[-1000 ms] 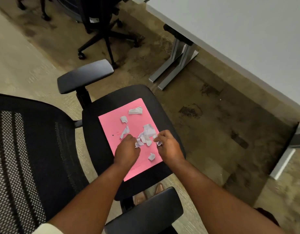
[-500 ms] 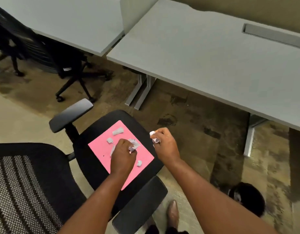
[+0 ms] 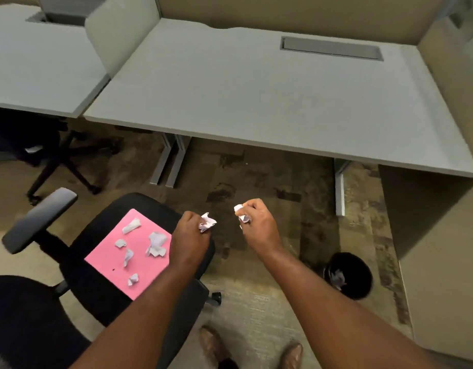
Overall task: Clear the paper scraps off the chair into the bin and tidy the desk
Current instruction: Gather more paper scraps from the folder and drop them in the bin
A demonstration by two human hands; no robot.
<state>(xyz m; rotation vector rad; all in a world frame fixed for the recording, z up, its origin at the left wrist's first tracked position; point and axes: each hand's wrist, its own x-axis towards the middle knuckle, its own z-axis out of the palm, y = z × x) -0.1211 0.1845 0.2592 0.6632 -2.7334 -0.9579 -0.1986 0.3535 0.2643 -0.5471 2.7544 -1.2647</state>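
A pink sheet point(image 3: 110, 258) lies on the seat of a black office chair point(image 3: 96, 294), with several white paper scraps point(image 3: 156, 243) scattered on it. My left hand point(image 3: 188, 238) hovers at the sheet's right edge, closed around crumpled white scraps. My right hand point(image 3: 256, 225) is lifted off the chair, over the carpet, fingers shut on more white scraps. A round black bin point(image 3: 348, 275) stands on the floor to the right, below and beyond my right forearm, with a few scraps inside.
A wide grey desk point(image 3: 256, 97) fills the upper view, its metal legs point(image 3: 171, 163) standing behind the chair. The chair's armrest point(image 3: 39, 219) sticks out at left. A second black chair point(image 3: 43, 153) sits under the neighbouring desk. My shoes point(image 3: 251, 350) show below.
Both hands have lifted off the pink sheet with scraps in them and moved right, the right hand further. The view has swung up and right, bringing the bin into sight.
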